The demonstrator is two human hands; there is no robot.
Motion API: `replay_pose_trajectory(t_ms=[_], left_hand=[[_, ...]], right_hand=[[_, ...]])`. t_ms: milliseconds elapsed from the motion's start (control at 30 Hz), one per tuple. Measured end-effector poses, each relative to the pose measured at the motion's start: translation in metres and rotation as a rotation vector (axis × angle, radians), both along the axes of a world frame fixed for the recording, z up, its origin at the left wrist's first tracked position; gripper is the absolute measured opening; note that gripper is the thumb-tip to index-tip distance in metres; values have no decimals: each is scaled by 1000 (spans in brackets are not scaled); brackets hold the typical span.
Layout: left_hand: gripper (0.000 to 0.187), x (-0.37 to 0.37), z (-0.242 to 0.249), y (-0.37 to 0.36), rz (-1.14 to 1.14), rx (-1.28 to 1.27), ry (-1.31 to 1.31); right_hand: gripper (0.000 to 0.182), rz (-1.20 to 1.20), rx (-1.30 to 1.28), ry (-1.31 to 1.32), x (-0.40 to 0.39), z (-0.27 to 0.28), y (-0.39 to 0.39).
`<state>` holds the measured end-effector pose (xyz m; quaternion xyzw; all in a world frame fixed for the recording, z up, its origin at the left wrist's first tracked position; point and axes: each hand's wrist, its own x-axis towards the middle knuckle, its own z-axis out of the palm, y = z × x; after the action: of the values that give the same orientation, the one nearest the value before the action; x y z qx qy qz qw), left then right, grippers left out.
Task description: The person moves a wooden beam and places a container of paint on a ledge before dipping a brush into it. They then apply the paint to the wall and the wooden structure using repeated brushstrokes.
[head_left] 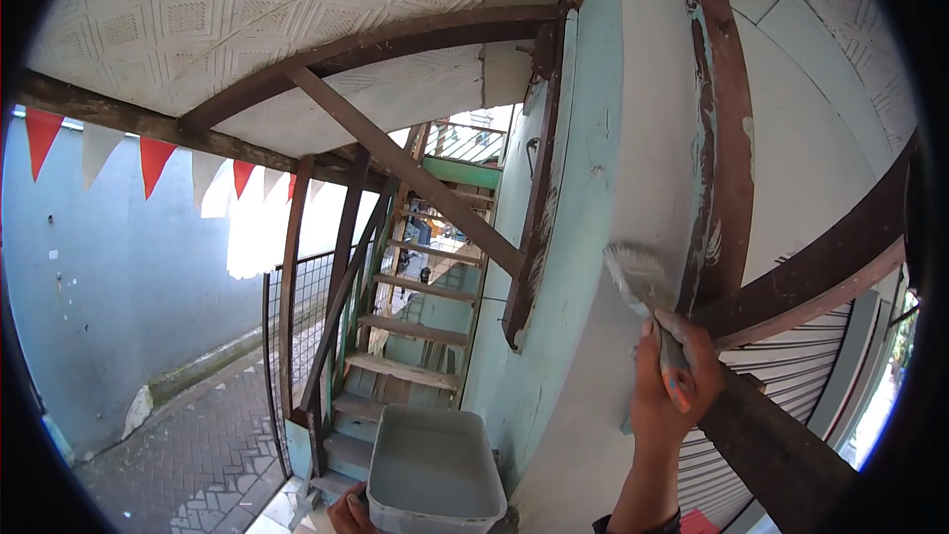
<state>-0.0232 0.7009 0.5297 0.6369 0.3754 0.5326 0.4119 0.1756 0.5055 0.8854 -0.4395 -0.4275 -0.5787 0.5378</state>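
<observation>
My right hand (677,371) is closed round the handle of a paintbrush (641,275) with an orange and grey grip. The brush's pale, paint-coated bristles lie against the light grey face of a wall column (657,138), beside its pale green side. At the bottom, my left hand (351,512) is at the left side of a rectangular plastic tub (435,465) of grey paint, its fingers closed on the tub's lower edge and partly hidden.
Wooden stairs (410,329) rise behind the tub, with a railing (316,316) on their left. A brown diagonal brace (415,173) crosses above them. Dark beams (820,247) and a slatted shutter (791,366) stand at the right. Red and white pennants (155,163) hang at the left.
</observation>
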Motion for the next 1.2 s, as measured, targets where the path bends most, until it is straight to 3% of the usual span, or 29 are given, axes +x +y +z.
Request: replay_pose_trajectory(t_ms=[33,133,233,367,433,500,567,733,767,833,900,967,1100,1200], left_hand=[[41,1,-2,3,2,43,-13],[40,2,-5,5,32,130,-21],[38,4,2,2,74,147,-41],[37,9,6,0,35,107,-196],[33,9,8,0,-17,22,-298],[42,10,9,4,53,213,-181],[51,13,11,7,83,332,-131],[52,12,10,6,55,299,-122],[52,12,9,6,52,291,-122],[52,11,4,8,53,271,-99],[52,11,2,9,66,270,-64],[52,10,-2,11,72,269,-17],[52,10,-5,14,69,290,-8],[52,10,-6,13,69,279,-16]], right_hand=[[18,-30,4,-36,-3,2,-5],[17,176,66,145,-21,37,-4],[12,100,63,-9,-15,77,4],[14,91,-21,92,-7,53,5],[18,54,-78,155,-24,10,-17],[19,207,-119,399,-42,-30,-35],[12,194,-271,452,-43,-55,-48],[22,36,-533,691,-22,-55,-53],[25,124,-530,792,-25,-36,-47],[24,-64,-508,496,-17,-2,-42],[22,48,-309,585,-26,32,-31],[19,12,-219,446,-24,57,-26],[17,34,-138,306,-40,59,-35],[14,81,-190,309,-50,13,-46]])
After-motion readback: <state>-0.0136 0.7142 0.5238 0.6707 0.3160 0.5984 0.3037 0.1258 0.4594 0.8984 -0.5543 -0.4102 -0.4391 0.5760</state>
